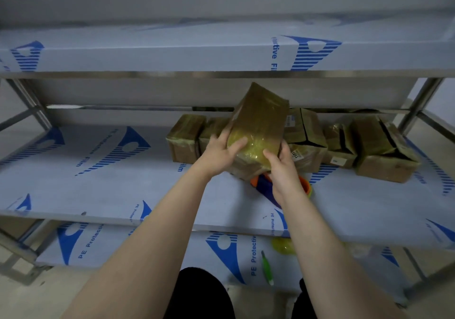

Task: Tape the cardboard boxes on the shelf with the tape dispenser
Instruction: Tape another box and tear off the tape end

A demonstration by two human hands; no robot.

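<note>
Film-covered shelf point(98, 170), middle tier: a taped box point(258, 121) is held in the grip of the left hand point(219, 151) and right hand point(283, 168), its long axis tilted up and away. The tape dispenser point(305, 186) is seen lying just beneath the right wrist, nearest that hand.

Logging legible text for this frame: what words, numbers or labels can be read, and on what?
"PE Protective": film on the bottom shelf.
"tive Fi", cut off: film on the upper shelf.
"PE Protec", cut off: film on the middle shelf.
"T10", partly hidden: white box label.
Too blurred: small white label, blue label.
</note>
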